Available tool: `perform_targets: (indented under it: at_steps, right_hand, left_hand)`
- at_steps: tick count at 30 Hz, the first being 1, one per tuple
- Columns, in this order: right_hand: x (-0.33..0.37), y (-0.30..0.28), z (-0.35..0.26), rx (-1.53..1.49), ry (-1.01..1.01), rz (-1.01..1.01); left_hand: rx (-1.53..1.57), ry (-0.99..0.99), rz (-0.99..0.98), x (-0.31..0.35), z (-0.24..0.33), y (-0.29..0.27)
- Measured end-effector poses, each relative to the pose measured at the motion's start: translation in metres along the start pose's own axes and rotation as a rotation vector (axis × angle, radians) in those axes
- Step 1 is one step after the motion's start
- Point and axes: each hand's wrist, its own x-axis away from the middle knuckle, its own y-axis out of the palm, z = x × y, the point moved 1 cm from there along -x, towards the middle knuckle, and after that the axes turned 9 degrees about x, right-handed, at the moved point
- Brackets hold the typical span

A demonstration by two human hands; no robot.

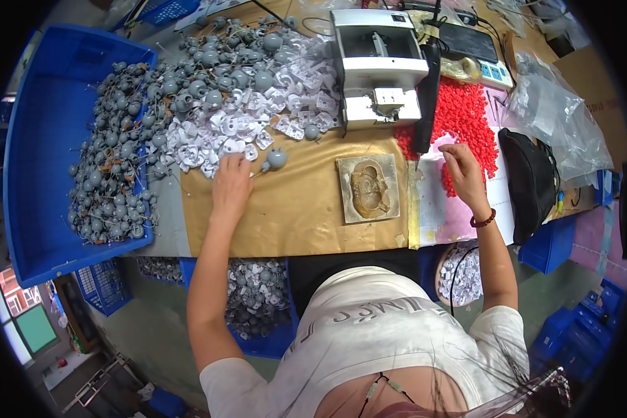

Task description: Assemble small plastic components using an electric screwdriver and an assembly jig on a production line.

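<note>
My left hand (233,180) is at the front edge of a pile of white plastic pieces (223,125), its fingertips closed at one of the white pieces. Just right of that hand lies a single grey ball-shaped part (276,159) with a small stem. My right hand (467,175) hovers by the heap of small red pieces (461,111), thumb and fingers drawn together; what they hold, if anything, is too small to make out. Between the hands a square metal block (390,173) with a rounded hollow rests on the brown mat (299,223).
A black handheld tool (428,90) hangs point down beside a white machine (380,70). At left a blue bin (42,160) holds grey ball parts, more of which are heaped at the back (237,56). A black pouch (526,181) and clear plastic bags (561,111) lie at right.
</note>
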Motion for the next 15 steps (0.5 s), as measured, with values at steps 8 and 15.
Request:
perform_targets:
  at_steps: [8, 15]
  right_hand:
    - [0.008, 0.005, -0.019, -0.514, 0.260, -0.115]
    - [0.017, 0.022, -0.032, -0.484, 0.236, -0.192]
  left_hand:
    - [0.386, -0.212, 0.276, 0.023, 0.023, -0.014]
    - [0.829, -0.178, 0.399, 0.006, 0.129, 0.019]
